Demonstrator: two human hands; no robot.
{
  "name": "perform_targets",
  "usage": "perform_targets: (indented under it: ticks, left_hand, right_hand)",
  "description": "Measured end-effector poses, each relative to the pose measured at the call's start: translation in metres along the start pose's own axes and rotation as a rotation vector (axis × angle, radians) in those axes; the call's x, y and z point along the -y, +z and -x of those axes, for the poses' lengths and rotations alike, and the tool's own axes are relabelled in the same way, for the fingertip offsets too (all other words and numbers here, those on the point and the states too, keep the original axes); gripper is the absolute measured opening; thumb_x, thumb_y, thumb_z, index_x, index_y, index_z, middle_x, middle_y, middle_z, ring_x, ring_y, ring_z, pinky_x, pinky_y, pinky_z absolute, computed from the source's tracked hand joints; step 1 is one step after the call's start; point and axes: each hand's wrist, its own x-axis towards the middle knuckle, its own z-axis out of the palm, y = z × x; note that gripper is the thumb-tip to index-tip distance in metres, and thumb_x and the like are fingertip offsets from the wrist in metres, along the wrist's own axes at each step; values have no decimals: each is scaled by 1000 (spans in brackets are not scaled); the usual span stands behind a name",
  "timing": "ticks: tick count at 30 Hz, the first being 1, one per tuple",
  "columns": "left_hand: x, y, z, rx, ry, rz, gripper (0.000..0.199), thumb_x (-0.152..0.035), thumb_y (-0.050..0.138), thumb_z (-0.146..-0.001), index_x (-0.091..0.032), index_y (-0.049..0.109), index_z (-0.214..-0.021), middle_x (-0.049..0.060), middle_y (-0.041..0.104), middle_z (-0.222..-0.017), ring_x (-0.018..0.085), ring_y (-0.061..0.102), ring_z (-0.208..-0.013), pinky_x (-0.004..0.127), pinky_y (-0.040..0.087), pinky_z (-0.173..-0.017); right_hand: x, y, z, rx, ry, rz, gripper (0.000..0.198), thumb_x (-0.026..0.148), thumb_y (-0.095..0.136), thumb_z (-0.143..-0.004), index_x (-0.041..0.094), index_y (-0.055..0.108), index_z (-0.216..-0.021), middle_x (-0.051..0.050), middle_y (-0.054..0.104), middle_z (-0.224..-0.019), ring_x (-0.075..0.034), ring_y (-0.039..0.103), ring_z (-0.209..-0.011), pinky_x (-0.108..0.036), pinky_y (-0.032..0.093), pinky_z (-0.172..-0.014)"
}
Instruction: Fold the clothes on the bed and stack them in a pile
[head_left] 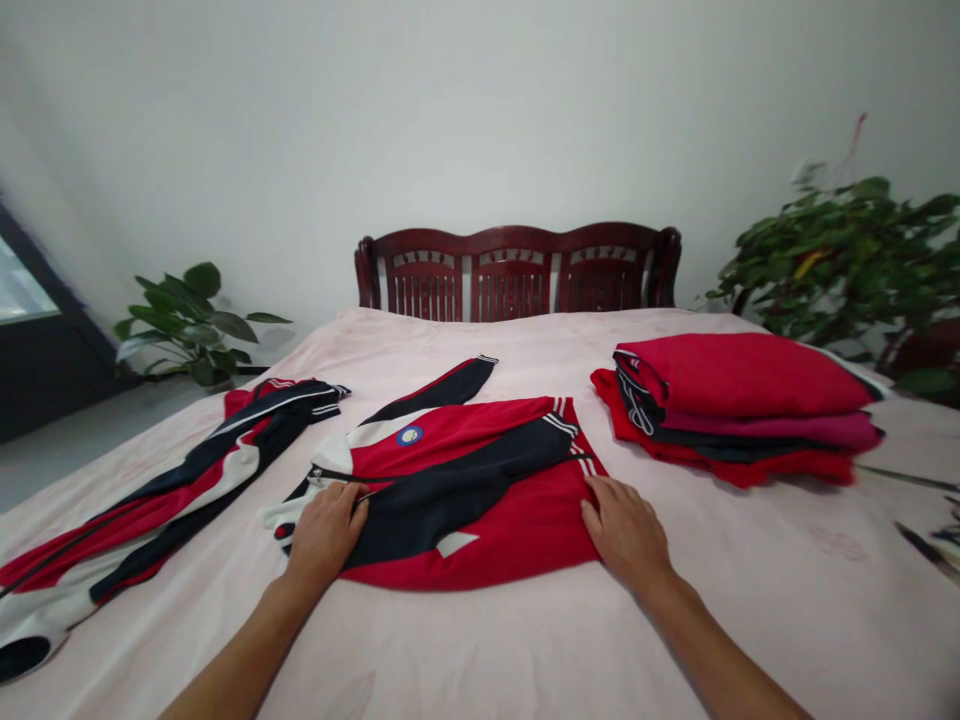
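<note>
A red, navy and white zip-up track jacket lies front up on the bed, a round blue-and-white badge on its chest. One navy sleeve is folded across the front, its striped cuff near the hem. The other sleeve stretches out toward the headboard. At the collar and shoulder end, my left hand is closed on the cloth, thumb toward the middle. My right hand grips the hem at the opposite end. The fingertips of both hands are partly hidden against the fabric.
Left of me a second track jacket lies stretched out. A stack of folded red and dark clothes sits on the right of the pink bedsheet. Beyond are a dark wooden headboard and potted plants on either side.
</note>
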Motion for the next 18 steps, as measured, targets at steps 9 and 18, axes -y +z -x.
perform_targets:
  ticks: [9,18]
  left_hand:
    - [-1,0,1,-75,-72,-23,26,-34,46,-95,-21,66,-105,10,64,-104,27,59,-99,41,45,-94]
    - [0,1,1,-81,-62,-13,27,-34,44,-95,-20,66,-103,10,64,-102,26,60,-98,39,45,-94]
  right_hand:
    - [-2,-2,-1,29,26,-55,34,26,47,-93,16,61,-123,-13,66,-125,-28,57,-114,-41,43,-92]
    - [-2,-2,-3,31,93,-115,33,26,45,-93,16,64,-118,-12,67,-123,-27,58,-114,-39,43,-94]
